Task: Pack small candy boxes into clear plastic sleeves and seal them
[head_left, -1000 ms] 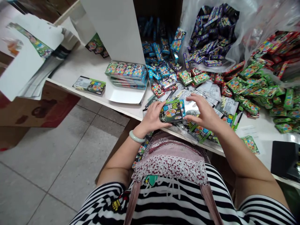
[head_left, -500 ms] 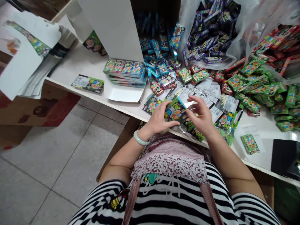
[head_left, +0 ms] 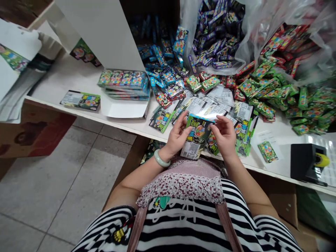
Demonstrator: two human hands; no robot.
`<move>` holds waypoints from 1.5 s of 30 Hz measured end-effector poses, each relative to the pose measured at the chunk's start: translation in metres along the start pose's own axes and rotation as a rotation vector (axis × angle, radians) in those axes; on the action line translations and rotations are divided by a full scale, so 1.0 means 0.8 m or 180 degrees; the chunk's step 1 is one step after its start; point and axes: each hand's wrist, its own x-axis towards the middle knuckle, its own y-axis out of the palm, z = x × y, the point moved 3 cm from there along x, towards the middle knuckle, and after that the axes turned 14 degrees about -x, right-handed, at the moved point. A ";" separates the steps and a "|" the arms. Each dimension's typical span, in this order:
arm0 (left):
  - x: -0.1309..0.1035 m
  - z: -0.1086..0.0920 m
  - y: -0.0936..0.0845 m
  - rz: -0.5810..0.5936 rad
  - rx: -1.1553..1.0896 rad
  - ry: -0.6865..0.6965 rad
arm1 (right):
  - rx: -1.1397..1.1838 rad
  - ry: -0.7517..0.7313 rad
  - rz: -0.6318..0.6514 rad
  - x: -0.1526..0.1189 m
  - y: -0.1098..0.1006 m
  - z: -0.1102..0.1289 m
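My left hand (head_left: 176, 139) pinches the left edge of a black and green printed packet (head_left: 197, 134), which has a blue strip along its top edge and a grey-white printed panel at its lower end. At the packet's upper right corner, the thumb and fingers of my right hand (head_left: 225, 137) are closed on it. More flat packets (head_left: 243, 129) of the same print lie overlapping on the table beyond and beside my hands. Small candy boxes, red (head_left: 163, 100) and green (head_left: 193, 83), lie just behind them.
A white carton (head_left: 123, 106) holds stacked packets, with one single packet (head_left: 80, 100) left of it. Blue boxes (head_left: 159, 56), a bag of purple boxes (head_left: 216, 45) and heaped green boxes (head_left: 265, 87) fill the back. A black tape dispenser (head_left: 304, 162) stands at right.
The packet has turned so its printed front and lower panel face me, the blue strip now across the top. My right hand has closed on its corner. The view has shifted right.
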 end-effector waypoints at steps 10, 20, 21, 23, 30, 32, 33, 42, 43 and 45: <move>-0.008 -0.009 -0.030 -0.0015 -0.0065 0.0083 | -0.0344 -0.0422 0.0805 0.002 0.017 0.008; 0.001 -0.035 -0.038 -0.0069 -0.0325 0.0051 | 0.0074 -0.0584 0.1254 0.019 0.017 0.032; 0.001 -0.038 -0.039 -0.0043 -0.0276 0.0074 | 0.0059 -0.0647 0.1268 0.019 0.016 0.038; 0.003 -0.043 -0.040 -0.0051 -0.0268 0.0049 | 0.0022 -0.0595 0.1310 0.021 0.017 0.048; 0.019 -0.048 -0.041 -0.0050 -0.0500 -0.0309 | 0.0064 0.0030 0.1843 0.035 0.034 0.061; 0.022 -0.048 -0.042 0.0000 -0.0513 -0.0314 | 0.0118 0.0115 0.1953 0.037 0.037 0.062; 0.023 -0.048 -0.043 0.0043 -0.0534 -0.0281 | 0.0093 0.0111 0.1949 0.037 0.038 0.062; 0.020 -0.048 -0.050 0.0454 -0.0561 -0.0158 | -0.0132 -0.0187 0.2006 0.036 0.034 0.070; 0.020 -0.048 -0.050 0.0471 -0.0541 -0.0143 | -0.0142 -0.0189 0.2017 0.037 0.033 0.070; 0.022 -0.049 -0.051 0.0600 -0.0514 -0.0122 | -0.0250 -0.0343 0.2013 0.038 0.030 0.072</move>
